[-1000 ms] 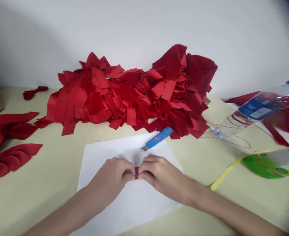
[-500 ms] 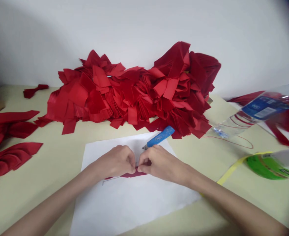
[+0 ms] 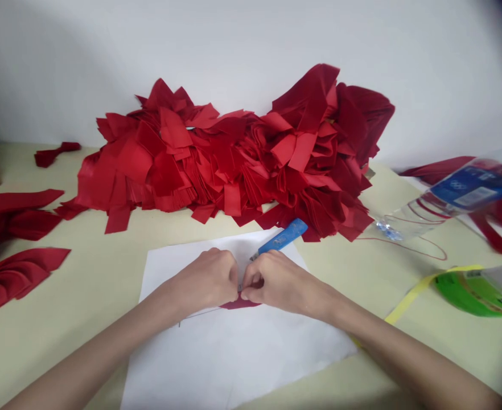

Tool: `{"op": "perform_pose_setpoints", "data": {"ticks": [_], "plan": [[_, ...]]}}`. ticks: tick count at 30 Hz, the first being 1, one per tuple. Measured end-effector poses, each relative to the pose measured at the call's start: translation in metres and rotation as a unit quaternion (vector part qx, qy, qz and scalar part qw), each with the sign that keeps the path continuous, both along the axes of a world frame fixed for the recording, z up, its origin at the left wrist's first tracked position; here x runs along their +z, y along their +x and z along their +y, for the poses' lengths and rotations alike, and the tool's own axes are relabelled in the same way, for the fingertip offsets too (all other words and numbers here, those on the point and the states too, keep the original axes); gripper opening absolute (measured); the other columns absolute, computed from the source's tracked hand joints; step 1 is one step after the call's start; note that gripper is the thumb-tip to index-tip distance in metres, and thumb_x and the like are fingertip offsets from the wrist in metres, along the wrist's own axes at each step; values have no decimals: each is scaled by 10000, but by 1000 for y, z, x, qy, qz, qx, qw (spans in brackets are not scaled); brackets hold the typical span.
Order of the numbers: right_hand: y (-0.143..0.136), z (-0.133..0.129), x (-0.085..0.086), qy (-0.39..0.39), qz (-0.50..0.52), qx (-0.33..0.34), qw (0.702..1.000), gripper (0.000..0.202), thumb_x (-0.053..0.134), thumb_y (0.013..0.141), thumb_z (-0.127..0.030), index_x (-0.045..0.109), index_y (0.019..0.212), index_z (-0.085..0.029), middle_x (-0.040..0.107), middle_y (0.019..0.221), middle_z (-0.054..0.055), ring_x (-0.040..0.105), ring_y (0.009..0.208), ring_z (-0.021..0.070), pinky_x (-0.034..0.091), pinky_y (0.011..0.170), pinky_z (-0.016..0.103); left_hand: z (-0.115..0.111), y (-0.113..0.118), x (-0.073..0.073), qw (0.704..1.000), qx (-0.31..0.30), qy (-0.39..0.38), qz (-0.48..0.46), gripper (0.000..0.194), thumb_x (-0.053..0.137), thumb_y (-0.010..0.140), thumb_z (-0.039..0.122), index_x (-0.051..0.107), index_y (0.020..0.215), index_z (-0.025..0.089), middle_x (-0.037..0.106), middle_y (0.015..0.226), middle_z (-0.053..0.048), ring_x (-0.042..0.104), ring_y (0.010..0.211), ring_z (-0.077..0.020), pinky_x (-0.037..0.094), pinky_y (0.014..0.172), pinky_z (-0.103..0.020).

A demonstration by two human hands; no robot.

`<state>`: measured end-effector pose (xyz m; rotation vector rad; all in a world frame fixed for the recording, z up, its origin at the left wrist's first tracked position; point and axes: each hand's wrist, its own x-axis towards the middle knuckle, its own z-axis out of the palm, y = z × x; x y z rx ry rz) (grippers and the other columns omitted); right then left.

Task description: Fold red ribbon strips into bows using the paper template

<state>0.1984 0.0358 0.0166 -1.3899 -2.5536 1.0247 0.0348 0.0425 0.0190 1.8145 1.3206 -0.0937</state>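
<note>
My left hand (image 3: 212, 278) is closed, its fingertips pinching the upper edge of a small dark red piece of fabric (image 3: 240, 303). Right beside it, my right hand (image 3: 276, 282) pinches the same fabric between thumb and forefinger. The hands almost touch over a white sheet of paper (image 3: 234, 359) with thin drawn lines on it. Much of the fabric is hidden by the fingers. Just behind my right hand is a blue-handled tool (image 3: 283, 237) with a small metal tip; whether the hand touches it I cannot tell.
A big heap of red fabric pieces (image 3: 229, 165) lies against the wall. More red pieces (image 3: 16, 273) are at the left. On the right are a clear bottle with a blue label (image 3: 468, 185), a loop of red thread (image 3: 430, 246), a green-labelled item (image 3: 473, 293) and a yellow tape (image 3: 413, 299).
Less of the red fabric shows below my left hand, whose fingers have curled in more. My right hand keeps its pinch. The whole view has shifted slightly.
</note>
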Motion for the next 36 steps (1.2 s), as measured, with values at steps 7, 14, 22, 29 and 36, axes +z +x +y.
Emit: {"op": "perform_pose_setpoints", "data": {"ticks": [7, 14, 22, 29, 36], "plan": [[-8, 18, 6, -47, -46, 42, 997, 62, 644, 668, -168, 705, 671, -163, 592, 527, -22, 458, 476, 77, 292, 452, 209, 15, 4, 0, 1000, 0, -22, 16, 21, 582, 500, 196, 602, 496, 194, 494, 500, 31, 382, 446, -100, 241, 403, -232], [-1, 3, 3, 27, -25, 70, 997, 172, 545, 759, -71, 652, 661, -162, 608, 593, -24, 487, 557, 88, 345, 562, 222, 3, -1, -8, 1000, -1, 14, -18, 104, 521, 559, 157, 528, 460, 188, 433, 478, 40, 348, 445, -94, 229, 428, -248], [8, -11, -2, 131, -4, 121, 984, 223, 472, 872, -94, 613, 714, -163, 590, 698, -2, 551, 737, 129, 412, 721, 256, -34, -8, -17, 977, -29, 210, -38, 254, 381, 795, 107, 549, 622, 188, 566, 620, 8, 484, 568, -131, 343, 551, -269], [11, -24, -12, 247, -42, 144, 957, 172, 434, 904, -133, 606, 886, -142, 578, 779, 38, 523, 767, 159, 435, 733, 292, -53, -13, -28, 954, -56, 294, -34, 278, 326, 883, 99, 581, 827, 195, 593, 770, -16, 569, 716, -166, 457, 638, -286], [14, -29, -24, 355, -61, 185, 914, 206, 406, 904, -101, 547, 760, -140, 535, 769, 34, 460, 747, 162, 392, 660, 294, -55, -18, -31, 939, -93, 330, -27, 298, 341, 845, 24, 585, 801, 190, 566, 777, -16, 547, 674, -148, 464, 604, -266]]}}
